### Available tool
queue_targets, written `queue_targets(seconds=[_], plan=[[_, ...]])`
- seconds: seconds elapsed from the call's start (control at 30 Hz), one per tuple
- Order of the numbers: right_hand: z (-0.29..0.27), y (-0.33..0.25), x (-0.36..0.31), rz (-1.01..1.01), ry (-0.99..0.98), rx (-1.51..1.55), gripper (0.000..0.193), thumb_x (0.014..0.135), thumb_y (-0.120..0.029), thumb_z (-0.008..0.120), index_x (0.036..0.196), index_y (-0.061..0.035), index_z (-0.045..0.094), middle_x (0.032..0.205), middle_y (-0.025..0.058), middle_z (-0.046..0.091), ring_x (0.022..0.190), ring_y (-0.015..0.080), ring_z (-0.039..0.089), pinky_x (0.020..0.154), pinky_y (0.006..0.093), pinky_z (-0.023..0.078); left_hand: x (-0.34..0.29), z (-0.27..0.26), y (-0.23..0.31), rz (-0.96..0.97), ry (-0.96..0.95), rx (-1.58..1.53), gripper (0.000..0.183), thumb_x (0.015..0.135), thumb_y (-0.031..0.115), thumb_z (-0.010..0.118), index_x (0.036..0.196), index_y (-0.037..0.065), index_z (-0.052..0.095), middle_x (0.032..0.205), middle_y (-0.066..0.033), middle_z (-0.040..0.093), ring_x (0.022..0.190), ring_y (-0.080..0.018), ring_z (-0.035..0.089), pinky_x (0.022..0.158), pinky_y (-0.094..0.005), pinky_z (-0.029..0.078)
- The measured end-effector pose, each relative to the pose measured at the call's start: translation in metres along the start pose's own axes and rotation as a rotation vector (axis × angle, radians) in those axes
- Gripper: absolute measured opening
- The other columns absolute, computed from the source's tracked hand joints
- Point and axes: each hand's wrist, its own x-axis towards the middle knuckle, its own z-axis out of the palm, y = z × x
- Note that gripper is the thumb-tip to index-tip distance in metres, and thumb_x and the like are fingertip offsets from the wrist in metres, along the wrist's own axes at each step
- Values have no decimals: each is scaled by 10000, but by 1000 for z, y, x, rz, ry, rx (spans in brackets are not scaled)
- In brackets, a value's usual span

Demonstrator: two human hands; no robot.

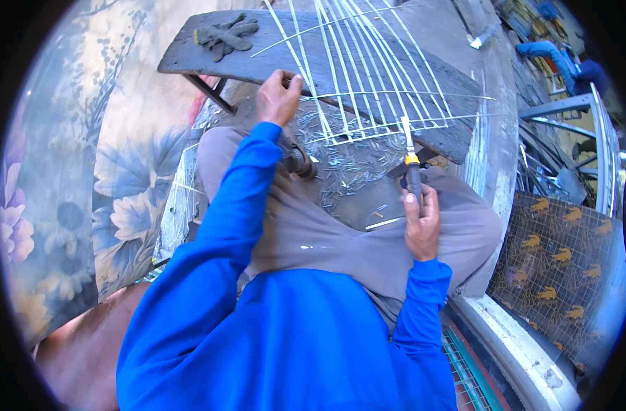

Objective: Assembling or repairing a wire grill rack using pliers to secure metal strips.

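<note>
A flat lattice of pale, thin strips (359, 79) lies across a dark wooden bench, fanned lengthways with a few crosswise strips. Near its left edge, my left hand (278, 99) is raised with the fingers curled and the thumb against the forefinger. Whatever lies in that pinch is too small to make out. My right hand (422, 226), above my right thigh, grips a hand tool (413, 171) with a dark handle, a yellow collar and a narrow metal tip. The tip points up at the lattice's near right corner; whether it touches cannot be seen.
A dark glove (225, 37) rests on the bench (183, 56) at its left end. Small cut scraps (347, 168) litter the ground between my knees. Floral sheets (128, 157) hang at left. Metal frames (600, 147) and a patterned dark board (552, 267) stand at right.
</note>
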Motion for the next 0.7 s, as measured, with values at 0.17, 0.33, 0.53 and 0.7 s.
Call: queue_targets(seconds=[0.17, 0.33, 0.53, 0.7], plan=[[-12, -21, 17, 15, 30, -32, 299, 996, -246, 640, 1160, -1, 588, 892, 70, 618, 796, 130, 564, 725, 325, 483, 41, -5, -10, 3, -317, 292, 461, 925, 429, 685, 1038, -17, 711, 1018, -227, 741, 986, -350, 718, 873, -416, 545], [-56, -51, 65, -34, 121, -251, 320, 971, -269, 656, 1146, -3, 627, 963, 145, 684, 852, 249, 637, 789, 399, 505, 57, 1, -11, 36, -404, 425, 459, 905, 417, 703, 1003, -29, 658, 988, -247, 718, 968, -369, 704, 862, -428, 531], [-36, -34, 142, -386, 117, -816, 360, 957, -293, 676, 1197, -28, 634, 1157, 149, 689, 1099, 365, 579, 959, 469, 463, 67, 0, -15, 17, -445, 319, 413, 920, 368, 699, 1065, -14, 640, 1049, -245, 715, 1034, -404, 684, 907, -462, 515], [13, -8, 180, -561, 130, -896, 362, 954, -291, 669, 1233, -67, 619, 1173, 129, 677, 1169, 369, 542, 1038, 486, 404, 63, 1, -17, 45, -394, 200, 412, 935, 378, 663, 1061, -13, 671, 1058, -242, 713, 1031, -394, 686, 909, -455, 520]])
